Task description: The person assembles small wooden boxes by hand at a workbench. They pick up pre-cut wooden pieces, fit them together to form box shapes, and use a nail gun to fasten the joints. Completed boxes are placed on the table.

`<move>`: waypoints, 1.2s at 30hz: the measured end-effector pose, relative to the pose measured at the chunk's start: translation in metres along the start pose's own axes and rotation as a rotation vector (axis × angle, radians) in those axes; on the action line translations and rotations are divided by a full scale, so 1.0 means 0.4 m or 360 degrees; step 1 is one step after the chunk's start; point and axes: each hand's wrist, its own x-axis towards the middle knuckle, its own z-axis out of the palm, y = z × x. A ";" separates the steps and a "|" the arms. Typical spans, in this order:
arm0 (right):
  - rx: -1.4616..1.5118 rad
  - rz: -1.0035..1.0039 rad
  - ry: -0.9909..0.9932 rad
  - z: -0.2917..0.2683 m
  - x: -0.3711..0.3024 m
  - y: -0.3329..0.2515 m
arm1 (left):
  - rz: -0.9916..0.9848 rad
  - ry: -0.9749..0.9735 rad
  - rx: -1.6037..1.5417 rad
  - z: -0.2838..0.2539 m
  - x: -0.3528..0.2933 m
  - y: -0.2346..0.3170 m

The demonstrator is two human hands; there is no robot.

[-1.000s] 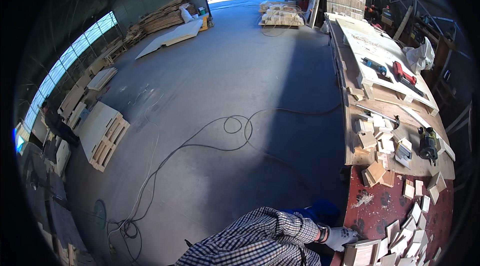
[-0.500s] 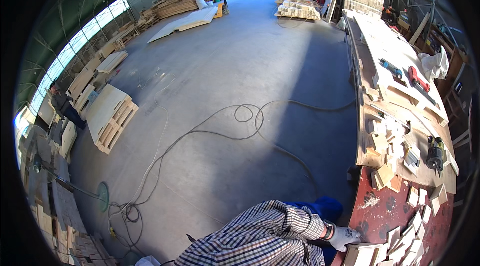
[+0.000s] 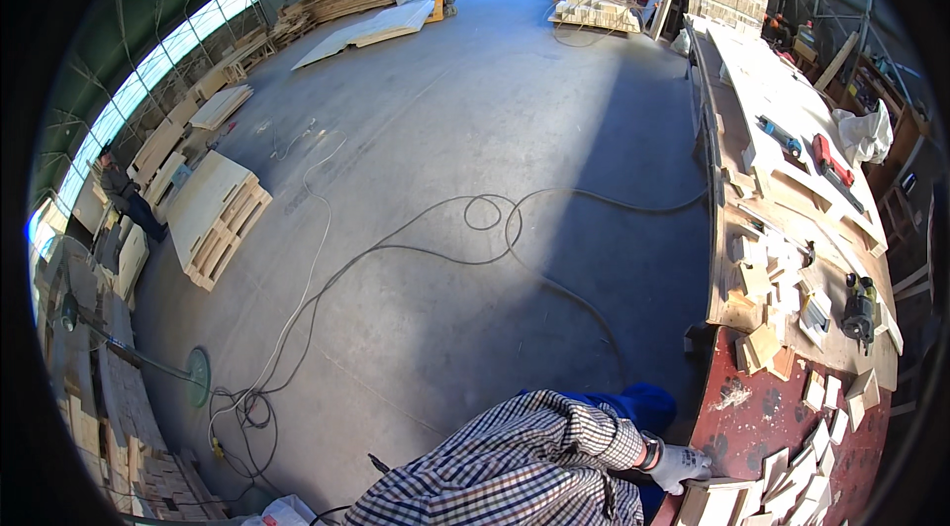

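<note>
My left hand [image 3: 681,468], in a pale grey work glove with a watch at the wrist, lies at the near left edge of the red board [image 3: 742,427]. Its fingers look bent and close together, and their tips are hidden. Just below them, a pale wooden block or frame [image 3: 710,504] stands at the board's edge, touching the glove or very close to it. Several small wood offcuts [image 3: 792,477] lie heaped to the right of the hand. My checked sleeve crosses the lower middle. My right hand is out of sight.
Along the right runs a workbench [image 3: 727,269] with wood blocks, a dark green power tool [image 3: 859,310], a red tool [image 3: 831,160] and a blue tool [image 3: 780,136]. Hoses [image 3: 396,247] loop across the floor. A fan [image 3: 198,376], a pallet [image 3: 220,214] and another person [image 3: 129,194] are leftward.
The whole view has shifted slightly. My left hand stays at almost the same spot on the board's edge. More of a white bag shows at the lower edge.
</note>
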 end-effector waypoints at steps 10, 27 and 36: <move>-0.0026 0.0004 -0.0023 0.009 0.004 0.010 | 0.0008 -0.0017 -0.0021 -0.025 -0.006 0.020; -0.0055 -0.0009 -0.0050 0.009 0.016 0.015 | 0.0058 0.0240 0.0027 0.053 0.013 -0.049; -0.0076 0.0008 -0.0065 0.017 0.012 0.030 | -0.0015 -0.0040 -0.0047 -0.017 -0.010 0.004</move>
